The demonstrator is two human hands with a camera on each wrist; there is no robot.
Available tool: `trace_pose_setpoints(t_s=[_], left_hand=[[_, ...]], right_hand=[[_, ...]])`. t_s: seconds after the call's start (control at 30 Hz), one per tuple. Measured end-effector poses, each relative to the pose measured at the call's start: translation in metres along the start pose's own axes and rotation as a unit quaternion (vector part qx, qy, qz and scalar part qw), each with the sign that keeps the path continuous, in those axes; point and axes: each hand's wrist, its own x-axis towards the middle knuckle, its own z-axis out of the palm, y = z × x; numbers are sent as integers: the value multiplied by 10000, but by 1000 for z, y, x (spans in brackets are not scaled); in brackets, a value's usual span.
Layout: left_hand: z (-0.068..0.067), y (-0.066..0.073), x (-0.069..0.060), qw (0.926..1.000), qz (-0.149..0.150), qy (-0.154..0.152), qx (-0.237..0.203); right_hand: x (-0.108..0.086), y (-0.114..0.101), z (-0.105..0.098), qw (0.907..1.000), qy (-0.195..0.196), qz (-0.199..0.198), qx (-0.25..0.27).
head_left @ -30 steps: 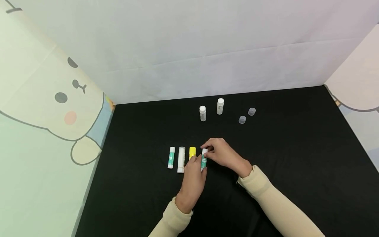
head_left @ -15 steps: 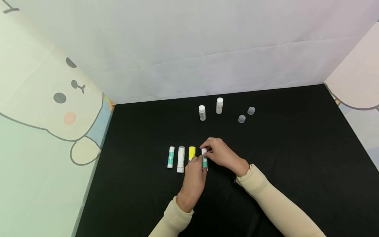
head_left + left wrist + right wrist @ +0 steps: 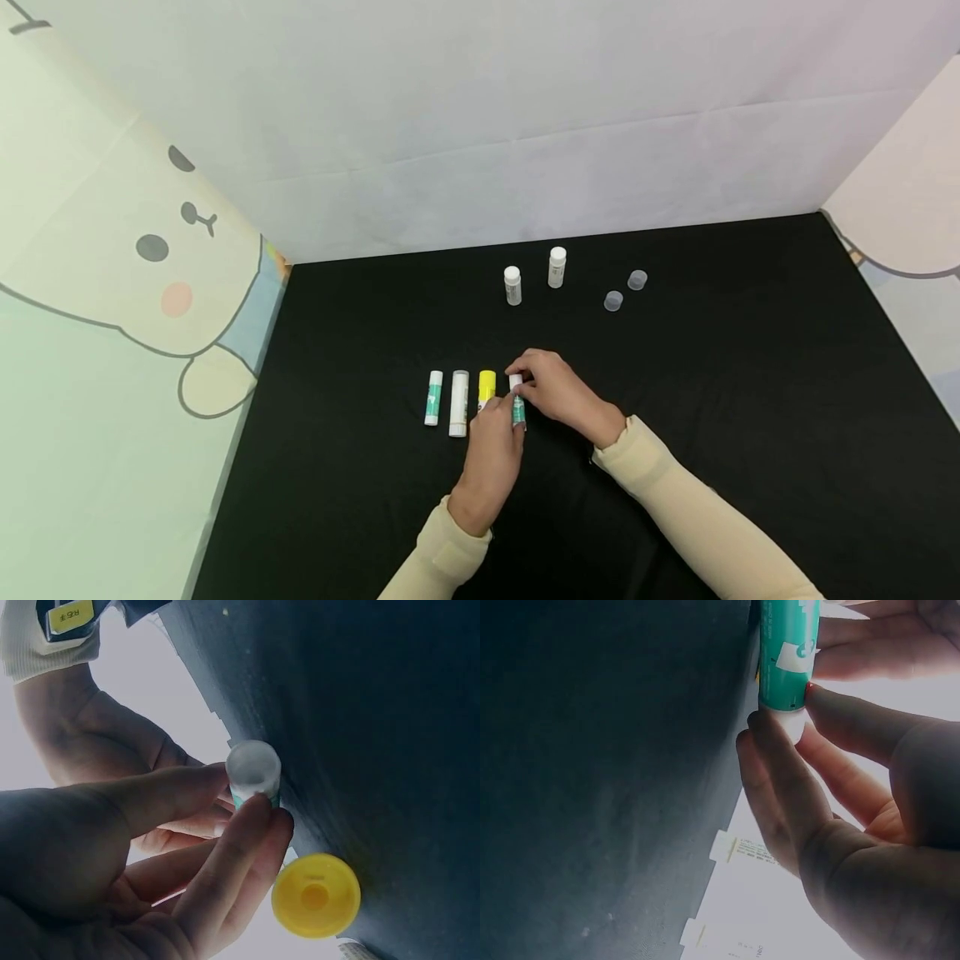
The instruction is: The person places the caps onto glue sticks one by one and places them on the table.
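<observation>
A green-and-white glue stick (image 3: 518, 410) is held between my two hands at the right end of a row of glue sticks. My left hand (image 3: 491, 458) grips its near end with thumb and fingers; that round white end (image 3: 253, 765) faces the left wrist camera. The white cap end is pinched by my right hand (image 3: 558, 390), and the green label (image 3: 787, 652) shows in the right wrist view. Just left, a yellow-topped glue stick (image 3: 487, 383) stands partly hidden behind my left hand. Further left are a white glue stick (image 3: 459, 404) and another green-and-white glue stick (image 3: 434, 398).
Two small white bottles (image 3: 513, 287) stand towards the back of the black-covered table (image 3: 360, 333). To their right lie two small translucent cups or caps (image 3: 613, 301). A pale cloth wall (image 3: 525, 183) rises behind the table's back edge.
The held glue stick has swung slightly, its near end shifting to the right. My right hand has edged a little left; both hands keep their hold, and the other things stay put.
</observation>
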Motion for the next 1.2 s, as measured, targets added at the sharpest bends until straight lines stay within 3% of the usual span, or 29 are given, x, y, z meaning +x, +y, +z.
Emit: trace_pose_setpoints(t_s=[0.4, 0.87, 1.2], left_hand=[[-2, 1, 4, 9994, -216, -256, -58], [-2, -1, 5, 9995, -184, -268, -22], [-8, -1, 6, 9999, 20, 86, -48]], right_hand=[[0, -2, 1, 9999, -60, 64, -92], [0, -3, 2, 9998, -56, 2, -195], [-3, 4, -4, 9994, 252, -141, -179]])
